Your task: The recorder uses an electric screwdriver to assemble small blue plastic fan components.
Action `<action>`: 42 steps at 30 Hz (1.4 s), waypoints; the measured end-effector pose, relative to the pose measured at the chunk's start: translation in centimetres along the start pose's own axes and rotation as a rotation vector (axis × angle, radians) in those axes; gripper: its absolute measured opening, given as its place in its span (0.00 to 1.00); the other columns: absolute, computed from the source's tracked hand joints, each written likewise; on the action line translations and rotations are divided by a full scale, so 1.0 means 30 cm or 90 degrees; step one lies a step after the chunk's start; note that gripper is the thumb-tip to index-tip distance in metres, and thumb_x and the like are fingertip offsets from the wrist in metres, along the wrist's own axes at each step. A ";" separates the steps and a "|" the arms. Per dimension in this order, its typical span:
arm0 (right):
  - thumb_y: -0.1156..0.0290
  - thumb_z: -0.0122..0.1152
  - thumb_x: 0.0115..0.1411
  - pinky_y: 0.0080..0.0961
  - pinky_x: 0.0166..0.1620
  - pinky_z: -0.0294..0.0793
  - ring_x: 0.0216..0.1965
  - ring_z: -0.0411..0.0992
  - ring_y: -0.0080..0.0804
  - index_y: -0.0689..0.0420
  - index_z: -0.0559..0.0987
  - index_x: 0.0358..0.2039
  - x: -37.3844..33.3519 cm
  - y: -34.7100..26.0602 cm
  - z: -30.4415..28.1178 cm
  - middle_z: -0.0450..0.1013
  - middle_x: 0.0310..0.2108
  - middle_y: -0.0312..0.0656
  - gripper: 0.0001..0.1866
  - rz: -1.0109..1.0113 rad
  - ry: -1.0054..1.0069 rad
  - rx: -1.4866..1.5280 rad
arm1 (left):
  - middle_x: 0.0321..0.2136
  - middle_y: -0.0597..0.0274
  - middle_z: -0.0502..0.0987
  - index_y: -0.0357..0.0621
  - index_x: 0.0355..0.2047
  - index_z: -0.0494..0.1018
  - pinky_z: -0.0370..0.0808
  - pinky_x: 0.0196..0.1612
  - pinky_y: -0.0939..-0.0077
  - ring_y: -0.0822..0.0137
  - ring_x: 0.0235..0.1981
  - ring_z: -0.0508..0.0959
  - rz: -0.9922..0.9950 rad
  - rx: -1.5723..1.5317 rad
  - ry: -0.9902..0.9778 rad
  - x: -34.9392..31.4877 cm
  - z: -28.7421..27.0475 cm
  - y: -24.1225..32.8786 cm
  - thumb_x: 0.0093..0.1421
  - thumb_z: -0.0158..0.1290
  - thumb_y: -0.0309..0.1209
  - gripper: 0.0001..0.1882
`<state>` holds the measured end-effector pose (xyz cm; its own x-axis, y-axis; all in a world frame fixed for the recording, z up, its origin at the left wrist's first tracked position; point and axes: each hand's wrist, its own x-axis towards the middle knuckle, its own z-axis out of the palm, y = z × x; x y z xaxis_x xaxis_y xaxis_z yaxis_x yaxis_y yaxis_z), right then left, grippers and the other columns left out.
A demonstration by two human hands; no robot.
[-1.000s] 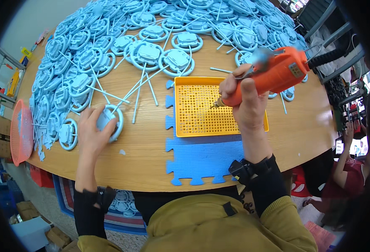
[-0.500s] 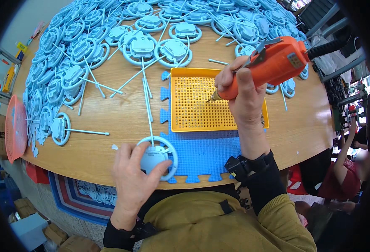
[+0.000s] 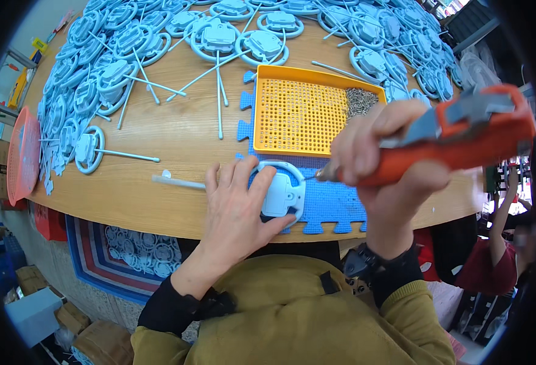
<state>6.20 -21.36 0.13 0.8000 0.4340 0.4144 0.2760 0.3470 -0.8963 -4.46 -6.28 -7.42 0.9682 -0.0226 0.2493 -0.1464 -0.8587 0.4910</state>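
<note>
My left hand (image 3: 237, 201) grips a light blue plastic wheel-shaped part (image 3: 282, 194) with a rod, fingers over its rim and thumb at its near edge. The part lies on a blue foam mat (image 3: 335, 210), its rod pointing left and its panel with screw recesses facing up. In my right hand (image 3: 389, 158) is an orange electric screwdriver (image 3: 456, 143), held tilted and blurred by motion. Its bit points left, at the right side of the ring; whether it touches cannot be told. Beyond my hands sits a yellow perforated tray (image 3: 298, 112) with small screws (image 3: 360, 102) heaped at its right end.
Many similar light blue wheel parts (image 3: 219, 38) are piled across the table's far and left sides. A pink basket (image 3: 21, 155) stands at the left edge. Below the table, more parts lie on a striped mat (image 3: 91, 261). Another person (image 3: 487, 261) is at far right.
My left hand has moved right and turned the wheel part, so its rod now points left instead of away. The screwdriver has left the tray and come nearer, beside the ring.
</note>
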 end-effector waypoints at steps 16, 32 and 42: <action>0.40 0.63 0.49 0.22 0.23 0.66 0.17 0.64 0.25 0.57 0.65 0.35 -0.093 0.047 0.018 0.64 0.18 0.36 0.32 0.032 -0.048 -0.015 | 0.44 0.51 0.65 0.41 0.39 0.68 0.55 0.53 0.49 0.53 0.47 0.64 -0.056 0.010 0.037 0.003 0.043 0.034 0.37 0.68 0.45 0.33; 0.44 0.66 0.50 0.21 0.20 0.64 0.14 0.63 0.25 0.56 0.68 0.32 -0.074 0.077 0.066 0.65 0.17 0.35 0.28 0.040 -0.052 0.064 | 0.45 0.50 0.66 0.41 0.43 0.68 0.54 0.54 0.47 0.52 0.50 0.65 -0.077 0.005 0.022 -0.054 -0.027 -0.014 0.37 0.65 0.48 0.36; 0.39 0.58 0.53 0.16 0.21 0.60 0.16 0.60 0.19 0.55 0.65 0.35 0.045 0.080 -0.014 0.60 0.18 0.31 0.30 -0.077 -0.002 0.103 | 0.44 0.49 0.69 0.41 0.50 0.65 0.63 0.49 0.58 0.47 0.45 0.69 -0.385 0.299 0.162 -0.312 -0.449 -0.501 0.41 0.64 0.51 0.40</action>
<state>8.17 -20.28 -1.53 0.7645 0.3832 0.5183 0.2805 0.5262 -0.8028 -14.04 13.72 -5.90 0.7680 0.5840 0.2628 0.5439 -0.8115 0.2137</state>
